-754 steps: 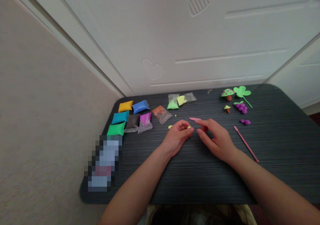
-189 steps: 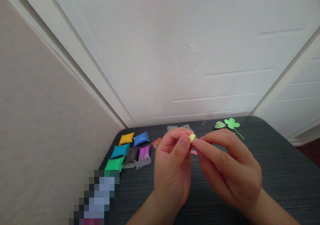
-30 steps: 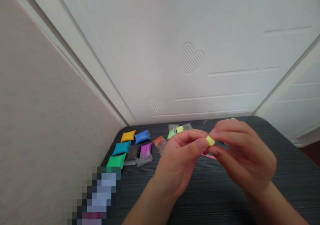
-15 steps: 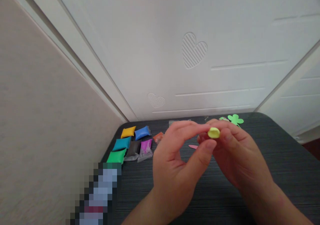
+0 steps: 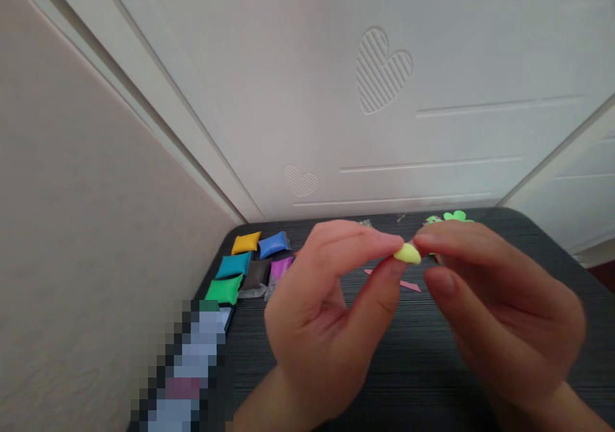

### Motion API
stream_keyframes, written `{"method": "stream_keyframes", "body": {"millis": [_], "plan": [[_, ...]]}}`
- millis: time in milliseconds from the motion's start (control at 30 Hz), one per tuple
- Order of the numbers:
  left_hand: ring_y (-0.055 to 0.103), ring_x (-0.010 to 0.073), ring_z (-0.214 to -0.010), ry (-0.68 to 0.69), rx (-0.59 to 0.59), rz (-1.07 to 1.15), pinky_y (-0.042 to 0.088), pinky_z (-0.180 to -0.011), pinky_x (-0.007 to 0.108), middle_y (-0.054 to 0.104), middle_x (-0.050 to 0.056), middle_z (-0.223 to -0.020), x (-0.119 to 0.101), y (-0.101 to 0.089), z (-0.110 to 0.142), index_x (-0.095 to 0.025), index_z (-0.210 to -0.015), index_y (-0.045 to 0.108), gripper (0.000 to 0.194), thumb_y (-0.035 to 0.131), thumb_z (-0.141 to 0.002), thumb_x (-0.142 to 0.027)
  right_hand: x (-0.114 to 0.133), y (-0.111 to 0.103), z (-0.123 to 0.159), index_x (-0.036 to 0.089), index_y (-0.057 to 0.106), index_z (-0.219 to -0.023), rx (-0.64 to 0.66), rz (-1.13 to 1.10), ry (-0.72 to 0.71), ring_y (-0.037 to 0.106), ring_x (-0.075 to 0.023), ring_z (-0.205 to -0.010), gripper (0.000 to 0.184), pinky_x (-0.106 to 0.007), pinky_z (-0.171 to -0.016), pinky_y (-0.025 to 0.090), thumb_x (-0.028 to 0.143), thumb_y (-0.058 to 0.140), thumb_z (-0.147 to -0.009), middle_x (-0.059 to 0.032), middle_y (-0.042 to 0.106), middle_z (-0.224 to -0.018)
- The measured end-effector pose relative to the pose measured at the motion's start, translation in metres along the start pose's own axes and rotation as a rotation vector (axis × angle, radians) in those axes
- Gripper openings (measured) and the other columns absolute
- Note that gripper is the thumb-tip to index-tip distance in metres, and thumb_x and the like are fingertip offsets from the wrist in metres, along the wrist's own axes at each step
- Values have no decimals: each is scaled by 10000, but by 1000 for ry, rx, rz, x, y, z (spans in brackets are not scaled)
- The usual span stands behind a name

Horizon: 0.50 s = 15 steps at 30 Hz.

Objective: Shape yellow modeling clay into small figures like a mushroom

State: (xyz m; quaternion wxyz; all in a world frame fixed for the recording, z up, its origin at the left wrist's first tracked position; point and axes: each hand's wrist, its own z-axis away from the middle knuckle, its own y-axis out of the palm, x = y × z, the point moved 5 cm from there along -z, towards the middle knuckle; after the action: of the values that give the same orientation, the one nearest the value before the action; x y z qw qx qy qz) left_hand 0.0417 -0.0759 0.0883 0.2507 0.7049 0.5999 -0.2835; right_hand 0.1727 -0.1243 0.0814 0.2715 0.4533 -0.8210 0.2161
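A small yellow lump of soft modelling clay (image 5: 407, 254), rounded and tapering towards the right, is pinched between the thumb and index finger of my left hand (image 5: 327, 316) above the dark table. My right hand (image 5: 509, 304) is just right of it, with thumb and index finger apart. That index fingertip is at the lump's upper right edge; whether it touches I cannot tell. Below and behind the lump lies a thin pink tool (image 5: 410, 286), partly hidden by my left hand.
Several clay packets lie at the left: yellow (image 5: 246, 243), blue (image 5: 273, 245), teal (image 5: 234, 265), green (image 5: 224, 290), black (image 5: 256, 277) and purple (image 5: 280, 268). A green flower shape (image 5: 455, 216) lies at the back right of the dark table (image 5: 403, 368). A white heart-patterned panel (image 5: 327, 131) rises behind.
My right thumb and index finger have parted from their grip on the clay, and the hand has moved right. My left hand still pinches the lump, which has turned.
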Motion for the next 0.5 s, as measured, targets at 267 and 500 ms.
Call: {"method": "stream_keyframes", "body": {"millis": [267,500], "plan": [[606,111,-841,184,16,-160,510,-752,257,695,-32,-919,-9,0,4,-242,-1033,659,393,657,-708,-21,10,-3,4,240,620,-1106,81,163,-71,600,-166,-916,355,-318,-888,480,138,628,-766,-1,672,-1016],[603,139,-883,177,44,-192,508,-824,297,690,-22,-934,-9,-2,1,-277,-1014,676,339,665,-732,-89,13,-7,5,268,620,-1099,94,220,-74,624,-194,-875,359,-352,-807,528,149,609,-760,-11,680,-989]]}}
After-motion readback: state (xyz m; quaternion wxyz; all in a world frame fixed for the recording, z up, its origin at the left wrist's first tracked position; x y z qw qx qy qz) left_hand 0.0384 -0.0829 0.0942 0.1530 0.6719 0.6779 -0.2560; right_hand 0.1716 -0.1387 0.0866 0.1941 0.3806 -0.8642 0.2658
